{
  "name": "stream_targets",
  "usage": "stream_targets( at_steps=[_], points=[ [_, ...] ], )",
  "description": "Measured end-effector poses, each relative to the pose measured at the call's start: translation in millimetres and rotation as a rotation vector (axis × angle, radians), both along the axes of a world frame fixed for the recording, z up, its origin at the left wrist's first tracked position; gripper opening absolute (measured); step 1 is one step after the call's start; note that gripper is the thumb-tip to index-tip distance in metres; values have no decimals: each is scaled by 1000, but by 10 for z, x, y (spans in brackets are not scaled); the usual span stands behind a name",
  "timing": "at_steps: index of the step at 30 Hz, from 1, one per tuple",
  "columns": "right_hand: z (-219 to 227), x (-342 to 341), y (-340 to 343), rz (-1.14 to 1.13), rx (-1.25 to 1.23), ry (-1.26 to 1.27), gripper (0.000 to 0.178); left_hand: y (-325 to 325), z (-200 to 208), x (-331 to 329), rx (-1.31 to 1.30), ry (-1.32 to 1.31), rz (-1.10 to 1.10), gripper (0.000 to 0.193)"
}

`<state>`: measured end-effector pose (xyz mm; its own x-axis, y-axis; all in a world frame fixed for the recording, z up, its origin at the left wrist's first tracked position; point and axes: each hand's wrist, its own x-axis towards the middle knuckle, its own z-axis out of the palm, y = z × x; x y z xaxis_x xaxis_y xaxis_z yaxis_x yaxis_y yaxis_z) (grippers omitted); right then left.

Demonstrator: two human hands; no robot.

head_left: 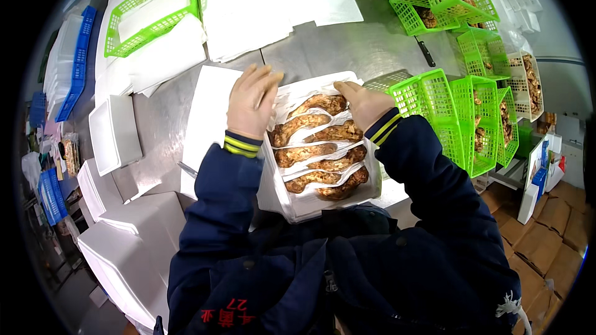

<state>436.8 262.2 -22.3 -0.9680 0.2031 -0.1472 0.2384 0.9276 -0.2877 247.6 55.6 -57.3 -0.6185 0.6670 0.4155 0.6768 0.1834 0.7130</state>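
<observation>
Head view, red jacket lettering [228,314], hands [251,104] at white box [273,187]

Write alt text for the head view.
A person's left hand and right hand are at the far corners of a white box, where brown mushrooms lie among folds of white lining. Around it on a metal table are green baskets to the right and more white boxes to the left.
</observation>
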Motion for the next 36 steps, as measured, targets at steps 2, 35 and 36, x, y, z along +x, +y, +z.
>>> stream_targets(
  at_steps=[2, 35, 36],
  points=[
    [38, -33, -85, -37, 28, -97, 52, -255, 63, 149, -275, 201, -36, 27],
    [110, 1348, -363, -308, -299, 414, 40, -148, 212, 1490, -455, 335, -147, 67],
    [49, 1485, -443, -290, -299, 426, 42, -113, 196, 1573, -464, 357, -183, 68]
  ],
)
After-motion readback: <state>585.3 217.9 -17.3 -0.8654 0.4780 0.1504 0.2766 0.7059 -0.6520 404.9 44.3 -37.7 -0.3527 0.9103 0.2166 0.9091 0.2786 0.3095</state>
